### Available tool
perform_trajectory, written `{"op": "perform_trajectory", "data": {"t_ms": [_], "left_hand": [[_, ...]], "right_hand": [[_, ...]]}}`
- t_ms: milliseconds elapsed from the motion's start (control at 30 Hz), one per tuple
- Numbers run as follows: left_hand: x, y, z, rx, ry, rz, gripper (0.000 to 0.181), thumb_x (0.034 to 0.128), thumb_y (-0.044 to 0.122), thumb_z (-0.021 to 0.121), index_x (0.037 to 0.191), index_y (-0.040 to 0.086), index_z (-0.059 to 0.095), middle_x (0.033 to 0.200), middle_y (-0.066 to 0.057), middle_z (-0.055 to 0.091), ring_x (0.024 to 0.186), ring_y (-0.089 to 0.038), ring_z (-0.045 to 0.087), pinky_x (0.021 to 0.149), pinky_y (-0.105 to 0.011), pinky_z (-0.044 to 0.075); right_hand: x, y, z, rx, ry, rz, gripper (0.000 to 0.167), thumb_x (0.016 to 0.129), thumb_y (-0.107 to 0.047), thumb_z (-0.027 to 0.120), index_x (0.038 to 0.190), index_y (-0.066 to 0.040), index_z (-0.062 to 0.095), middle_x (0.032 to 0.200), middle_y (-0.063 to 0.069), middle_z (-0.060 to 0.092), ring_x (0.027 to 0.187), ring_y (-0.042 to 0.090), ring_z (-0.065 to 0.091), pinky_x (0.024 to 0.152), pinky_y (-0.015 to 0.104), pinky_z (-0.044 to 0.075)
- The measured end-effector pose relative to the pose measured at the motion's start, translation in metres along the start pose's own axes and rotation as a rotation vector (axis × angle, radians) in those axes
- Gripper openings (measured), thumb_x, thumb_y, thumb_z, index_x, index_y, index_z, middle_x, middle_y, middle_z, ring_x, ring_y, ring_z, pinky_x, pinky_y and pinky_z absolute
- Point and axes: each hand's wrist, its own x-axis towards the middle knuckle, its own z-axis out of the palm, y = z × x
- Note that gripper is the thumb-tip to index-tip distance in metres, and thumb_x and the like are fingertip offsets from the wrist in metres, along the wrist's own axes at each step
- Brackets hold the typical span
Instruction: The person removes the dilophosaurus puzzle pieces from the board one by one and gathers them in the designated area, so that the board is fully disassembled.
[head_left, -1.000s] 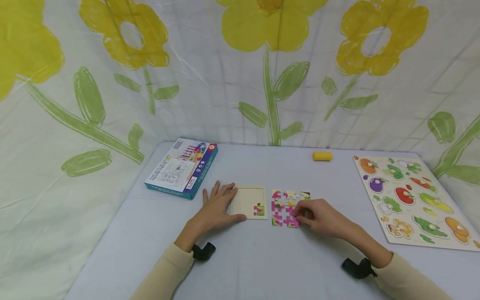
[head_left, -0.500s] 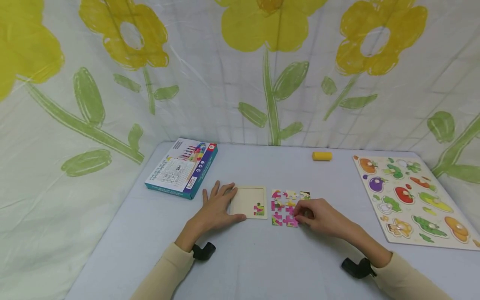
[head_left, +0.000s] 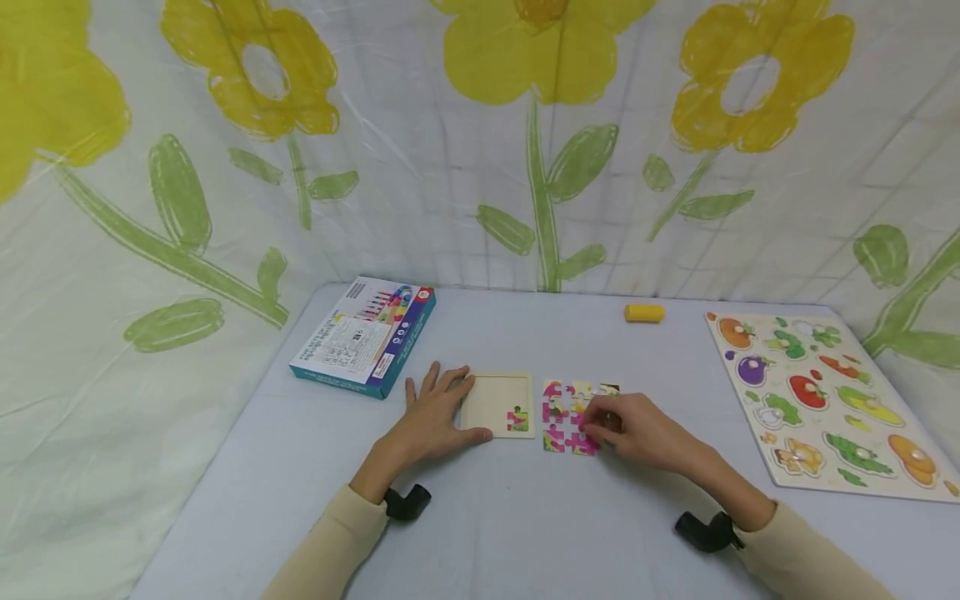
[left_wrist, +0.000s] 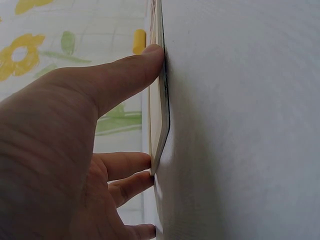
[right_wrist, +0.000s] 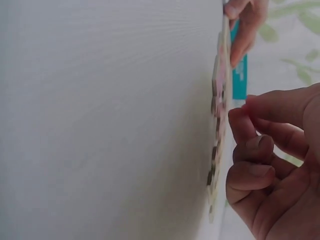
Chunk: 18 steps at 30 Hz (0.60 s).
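A square wooden puzzle tray (head_left: 487, 396) lies on the table with one pink and green jigsaw piece (head_left: 517, 419) in its lower right corner. My left hand (head_left: 429, 421) spreads fairly straight fingers along the tray's left side, its thumb at the near edge. Right of the tray, several pink, yellow and green jigsaw pieces (head_left: 554, 439) lie in rows. Over their right part is my right hand (head_left: 637, 429), fingers bent and thumb tip close to the index finger. In the right wrist view, whether those fingertips (right_wrist: 239, 120) pinch a piece is unclear. Some pieces are hidden under this hand.
A flat box (head_left: 363, 337) with a teal side lies at the back left. At the back stands a yellow cylinder (head_left: 644, 313) on its side. A vegetable peg board (head_left: 832, 404) takes up the right. Behind the table hangs a flower-printed cloth (head_left: 420, 208).
My right hand has shifted slightly left over the loose jigsaw pieces. The left hand and the tray have stayed where they were.
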Motion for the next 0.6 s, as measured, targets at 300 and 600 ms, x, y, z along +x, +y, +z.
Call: {"op": "perform_trajectory", "data": {"t_ms": [300, 600], "left_hand": [[0.000, -0.001, -0.001, 0.003, 0.003, 0.006, 0.096, 0.0864, 0.062, 0.078, 0.160, 0.009, 0.046, 0.172, -0.011, 0.038, 0.165, -0.052, 0.009, 0.122, -0.086, -0.001], [0.001, -0.002, 0.001, 0.007, -0.001, 0.004, 0.096, 0.0864, 0.063, 0.077, 0.161, 0.011, 0.046, 0.172, -0.010, 0.037, 0.165, -0.051, 0.009, 0.122, -0.085, -0.001]], "right_hand": [[0.033, -0.018, 0.009, 0.047, -0.039, -0.083, 0.006, 0.099, -0.014, 0.075, 0.104, -0.013, 0.075, 0.088, -0.004, 0.073, 0.064, 0.001, 0.054, 0.059, 0.020, 0.050], [0.063, -0.036, 0.023, 0.007, -0.106, -0.094, 0.021, 0.099, -0.016, 0.074, 0.118, -0.007, 0.075, 0.089, -0.007, 0.071, 0.070, 0.001, 0.058, 0.068, 0.020, 0.052]]}}
